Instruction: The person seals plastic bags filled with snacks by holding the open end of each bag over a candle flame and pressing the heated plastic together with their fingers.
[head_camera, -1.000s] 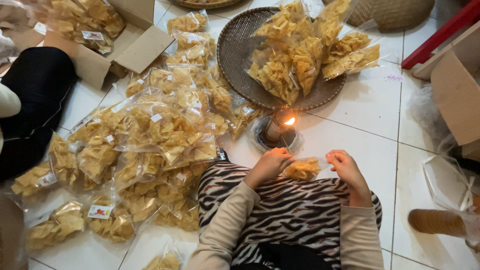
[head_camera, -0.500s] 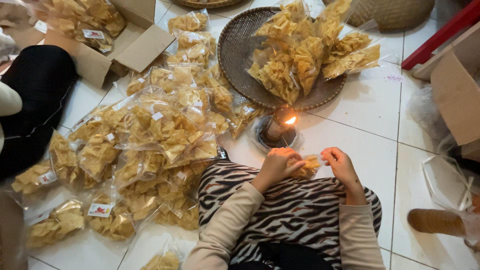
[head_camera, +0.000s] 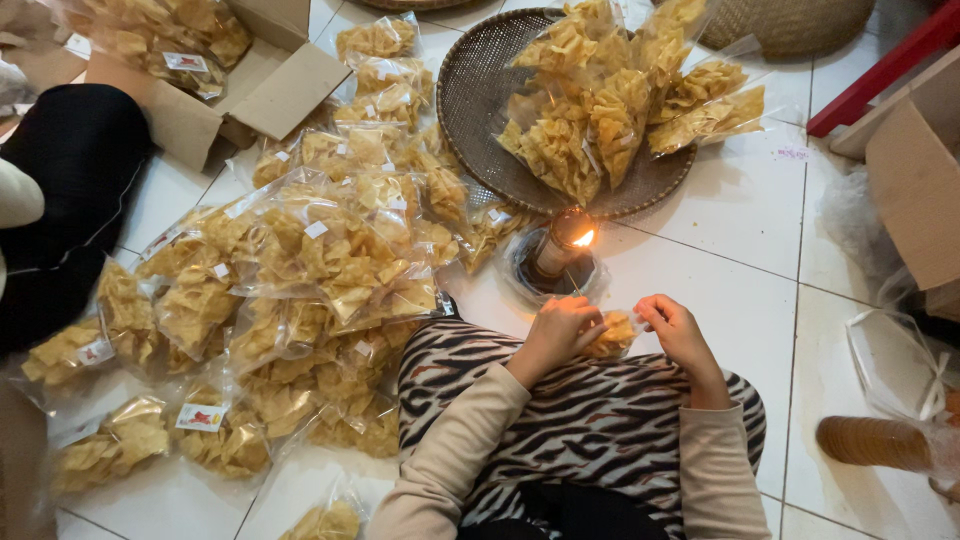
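Together, left hand (head_camera: 562, 330), right hand (head_camera: 676, 328), pinching chip bag (head_camera: 612, 335)

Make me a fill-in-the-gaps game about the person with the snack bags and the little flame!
1. Both hands, the left hand and the right hand, hold one small bag of ____ chips.
2. The lamp in front of the hands has a lit ____.
3. The unsealed bags stand in a round woven ____.
4. The heap of sealed bags lies on the white tiled ____.

Missing words: yellow; flame; tray; floor
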